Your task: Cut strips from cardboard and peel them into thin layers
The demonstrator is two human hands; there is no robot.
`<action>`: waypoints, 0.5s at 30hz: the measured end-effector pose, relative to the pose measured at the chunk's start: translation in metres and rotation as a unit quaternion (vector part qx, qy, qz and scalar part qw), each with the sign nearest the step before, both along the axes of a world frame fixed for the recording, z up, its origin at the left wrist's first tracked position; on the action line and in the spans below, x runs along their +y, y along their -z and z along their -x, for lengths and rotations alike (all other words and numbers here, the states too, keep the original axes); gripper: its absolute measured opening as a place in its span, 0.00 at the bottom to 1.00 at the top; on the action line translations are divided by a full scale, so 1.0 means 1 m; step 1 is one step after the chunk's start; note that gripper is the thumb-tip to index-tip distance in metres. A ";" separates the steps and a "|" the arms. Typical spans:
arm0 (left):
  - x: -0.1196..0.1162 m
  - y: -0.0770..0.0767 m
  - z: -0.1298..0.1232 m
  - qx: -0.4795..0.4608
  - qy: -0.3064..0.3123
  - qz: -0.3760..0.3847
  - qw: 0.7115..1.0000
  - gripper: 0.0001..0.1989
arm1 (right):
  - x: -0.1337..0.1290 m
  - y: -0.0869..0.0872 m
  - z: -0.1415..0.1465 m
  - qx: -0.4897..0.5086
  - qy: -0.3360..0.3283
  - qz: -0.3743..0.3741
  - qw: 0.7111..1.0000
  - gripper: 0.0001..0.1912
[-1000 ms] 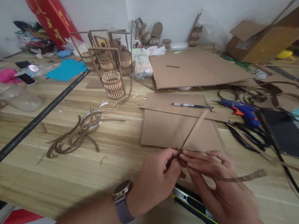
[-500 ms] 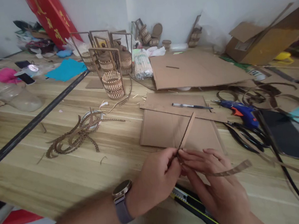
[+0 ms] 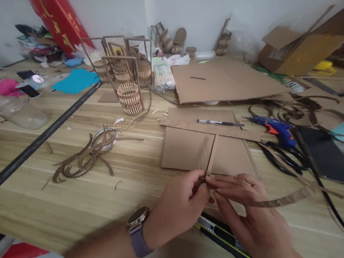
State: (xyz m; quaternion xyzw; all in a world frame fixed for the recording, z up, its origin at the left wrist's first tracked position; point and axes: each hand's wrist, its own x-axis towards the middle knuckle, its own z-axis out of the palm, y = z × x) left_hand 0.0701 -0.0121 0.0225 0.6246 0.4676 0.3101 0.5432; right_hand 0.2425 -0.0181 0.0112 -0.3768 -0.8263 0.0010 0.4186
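Observation:
My left hand (image 3: 179, 209), with a watch on the wrist, pinches a narrow cardboard strip (image 3: 212, 155) whose corrugated edge shows as it points up and away. Against it, fingertips meeting those of the left, my right hand (image 3: 253, 214) is closed on the strip too. From behind the right fingers a curling, ridged length of brown paper (image 3: 281, 202) trails to the right; whether it joins the strip is hidden by the fingers. Beneath both hands a yellow-and-black utility knife (image 3: 225, 237) lies on the table, partly covered.
Cardboard pieces (image 3: 180, 148) and a pen (image 3: 220, 122) lie just beyond the hands. To the right are a blue glue gun (image 3: 277, 129), black-handled scissors (image 3: 284, 156) and a phone (image 3: 329, 156). Paper strips (image 3: 86, 153) pile up left, below small stick baskets (image 3: 130, 98).
The ridged paper now reaches farther right from my right hand. The strip's upper end has dropped slightly and shifted left. My left hand has hardly moved.

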 end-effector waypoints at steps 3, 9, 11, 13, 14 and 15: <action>0.001 0.000 0.000 0.005 0.005 -0.008 1.000 0.12 | 0.001 0.001 0.000 -0.012 0.009 -0.009 1.000 0.05; -0.001 0.000 0.000 0.013 -0.005 -0.005 1.000 0.12 | 0.000 0.004 0.000 -0.040 0.019 -0.009 0.999 0.08; -0.001 0.000 0.000 0.020 -0.009 -0.003 1.000 0.11 | -0.002 0.004 0.000 -0.028 0.019 -0.005 0.999 0.08; -0.001 0.000 0.001 0.016 -0.010 -0.003 1.000 0.11 | -0.003 0.002 0.001 -0.014 0.024 -0.008 1.000 0.07; -0.001 -0.001 0.001 0.011 -0.008 -0.003 1.000 0.12 | -0.003 0.001 0.002 -0.008 0.024 -0.012 1.000 0.07; -0.001 -0.001 0.001 0.006 -0.007 -0.003 1.000 0.12 | -0.003 -0.001 0.002 -0.003 0.023 -0.014 1.000 0.06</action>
